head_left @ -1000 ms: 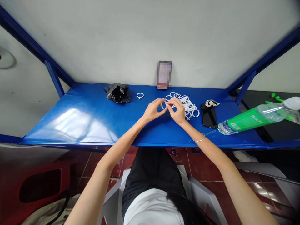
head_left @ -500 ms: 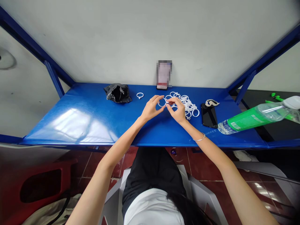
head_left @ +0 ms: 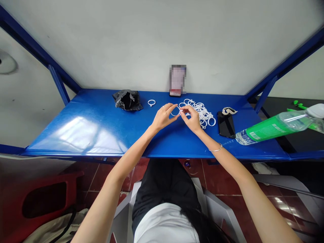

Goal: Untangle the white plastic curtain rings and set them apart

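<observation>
Between my two hands is a white plastic curtain ring (head_left: pixel 173 115), held up over the blue table. My left hand (head_left: pixel 162 118) grips its left side, thumb below and fingertips above. My right hand (head_left: pixel 192 119) pinches the small tab at the ring's right side between thumb and fingers, which partly cover it. Just beyond and to the right of my right hand lies a loose pile of white curtain rings (head_left: pixel 202 113). One separate curtain ring (head_left: pixel 151 102), with its eyelet toward me, lies flat to the left of my hands.
A crumpled black plastic bag (head_left: pixel 128 100) lies open at the left on the blue table (head_left: pixel 136 131). A phone (head_left: pixel 177 79) leans on the wall. At the right are a black phone (head_left: pixel 226 125), a whitish band (head_left: pixel 229 110) and a green-labelled bottle (head_left: pixel 274 127).
My right fingertips have closed in more tightly at the ring's tab. Both hands stay in nearly the same place, and the things on the table have not moved.
</observation>
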Motion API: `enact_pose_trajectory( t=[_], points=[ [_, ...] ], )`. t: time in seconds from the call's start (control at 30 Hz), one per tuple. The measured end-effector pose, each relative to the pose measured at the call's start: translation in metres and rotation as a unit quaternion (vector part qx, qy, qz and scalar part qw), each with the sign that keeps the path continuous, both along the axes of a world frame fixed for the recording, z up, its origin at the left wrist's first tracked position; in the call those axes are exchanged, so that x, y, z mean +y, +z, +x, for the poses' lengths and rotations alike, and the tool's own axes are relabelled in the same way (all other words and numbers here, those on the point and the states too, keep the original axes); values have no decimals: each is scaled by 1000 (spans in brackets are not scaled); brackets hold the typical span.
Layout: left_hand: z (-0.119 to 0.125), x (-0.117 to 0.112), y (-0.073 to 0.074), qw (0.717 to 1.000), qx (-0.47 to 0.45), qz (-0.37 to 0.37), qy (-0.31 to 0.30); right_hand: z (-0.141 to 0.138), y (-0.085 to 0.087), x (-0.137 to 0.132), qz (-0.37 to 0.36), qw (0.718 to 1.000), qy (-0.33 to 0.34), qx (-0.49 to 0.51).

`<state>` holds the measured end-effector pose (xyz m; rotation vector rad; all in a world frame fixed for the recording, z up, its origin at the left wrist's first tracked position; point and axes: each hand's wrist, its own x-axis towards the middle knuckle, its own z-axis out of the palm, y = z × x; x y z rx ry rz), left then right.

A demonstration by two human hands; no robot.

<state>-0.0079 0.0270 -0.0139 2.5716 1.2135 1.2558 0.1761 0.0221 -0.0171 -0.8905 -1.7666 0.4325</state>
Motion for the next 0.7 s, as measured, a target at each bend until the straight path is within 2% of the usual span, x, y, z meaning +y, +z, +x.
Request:
enact_pose_trajectory(
  t=[0.57, 0.7],
  points=[
    [-3, 6, -4, 1000, 2, 0, -18, 1, -1, 1, -4, 1000, 14, 0],
    [-3, 5, -3, 1000, 8, -10, -17, 2, 0, 2, 17, 999, 2, -27]
  ],
)
